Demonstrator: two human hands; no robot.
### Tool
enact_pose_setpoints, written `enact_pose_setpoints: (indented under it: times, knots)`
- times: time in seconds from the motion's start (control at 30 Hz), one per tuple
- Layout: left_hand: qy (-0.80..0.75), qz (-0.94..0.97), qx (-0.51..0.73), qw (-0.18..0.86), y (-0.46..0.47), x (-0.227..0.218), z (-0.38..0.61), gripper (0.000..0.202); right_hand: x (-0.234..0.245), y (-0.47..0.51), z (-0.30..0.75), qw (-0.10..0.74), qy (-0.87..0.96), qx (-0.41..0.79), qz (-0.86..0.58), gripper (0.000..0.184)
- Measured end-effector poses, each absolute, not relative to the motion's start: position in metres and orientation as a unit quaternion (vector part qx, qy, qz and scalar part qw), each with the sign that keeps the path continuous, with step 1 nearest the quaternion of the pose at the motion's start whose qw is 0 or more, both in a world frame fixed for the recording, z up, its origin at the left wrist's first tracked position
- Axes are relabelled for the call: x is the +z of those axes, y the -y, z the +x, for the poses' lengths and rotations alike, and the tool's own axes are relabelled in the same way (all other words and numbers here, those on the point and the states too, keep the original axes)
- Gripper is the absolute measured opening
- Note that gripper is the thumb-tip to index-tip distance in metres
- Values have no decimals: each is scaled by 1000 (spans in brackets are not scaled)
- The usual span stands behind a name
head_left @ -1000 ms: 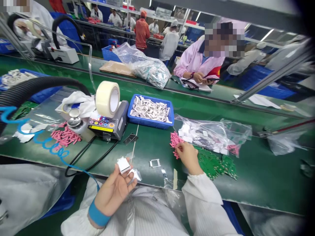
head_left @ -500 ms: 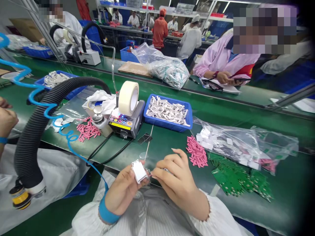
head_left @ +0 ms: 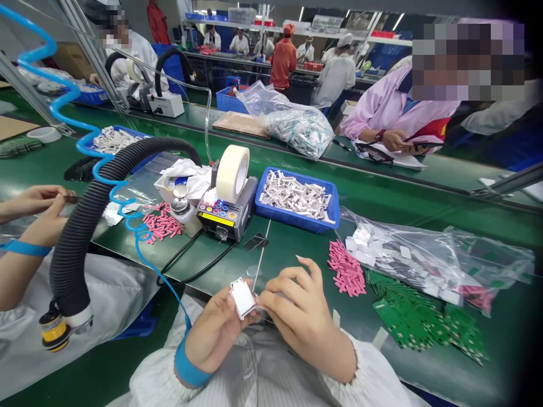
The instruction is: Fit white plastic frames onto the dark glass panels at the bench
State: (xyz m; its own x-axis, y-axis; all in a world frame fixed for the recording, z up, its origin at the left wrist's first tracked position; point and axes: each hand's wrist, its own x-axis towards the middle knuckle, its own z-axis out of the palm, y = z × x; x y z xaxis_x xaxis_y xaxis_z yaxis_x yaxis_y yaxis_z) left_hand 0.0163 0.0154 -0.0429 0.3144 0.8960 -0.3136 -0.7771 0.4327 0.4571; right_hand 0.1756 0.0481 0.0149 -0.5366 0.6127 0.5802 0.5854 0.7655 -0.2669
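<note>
My left hand [head_left: 223,322], with a blue band at the wrist, grips a small flat white plastic piece [head_left: 243,298] with notched corners. The piece is tilted, its broad white face towards me. At its right edge, my right hand [head_left: 297,311] has thumb and forefinger pinched together, touching or nearly touching it. Whatever lies between those fingertips is too small and covered to name. The other right fingers are raised and loosely curved. Beyond my hands, a dark square film [head_left: 256,242] lies on the green bench [head_left: 292,254].
A tape dispenser [head_left: 224,217] carries a tape roll [head_left: 232,174]. Beside it are a blue tray [head_left: 297,223] of white parts, pink strips [head_left: 345,268], green circuit boards [head_left: 416,322] and a plastic bag [head_left: 394,254]. A black hose [head_left: 70,249] and co-worker's hands [head_left: 42,215] are left.
My right fingertips have closed in against the white piece's edge, and a small pinkish bit seen between them is now hidden. The view has shifted slightly left, showing more of the co-worker's hands.
</note>
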Motion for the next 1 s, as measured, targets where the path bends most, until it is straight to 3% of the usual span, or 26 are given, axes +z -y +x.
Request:
enact_pose_setpoints:
  times: [0.13,0.33,0.47,0.5,0.6,0.7,0.77,0.87,1.0]
  knots:
    - [-285,97,517,801,-14,-40,17,35,13,-46,166,342,882,50,-319,19]
    - [-257,61,547,795,-14,-42,9,32,-8,-44,151,420,839,163,-306,16]
    - [-227,15,572,788,-14,-48,7,33,-22,-43,146,412,811,204,-361,52]
    - [-229,18,577,784,-14,-49,9,34,-24,-43,144,417,799,198,-385,51]
    - [-267,57,575,771,-13,-49,13,36,-22,-43,138,435,781,152,-422,23]
    - [-363,196,583,700,-15,-45,6,37,-14,-45,137,438,779,144,-425,15]
    - [-437,370,583,576,-17,-42,-6,42,-10,-46,141,412,792,162,-422,15]
    - [-445,642,484,395,-18,-37,-27,44,-5,-48,149,347,826,182,-404,14]
    - [-407,738,397,365,-14,-33,-39,44,1,-50,147,273,860,192,-387,10]
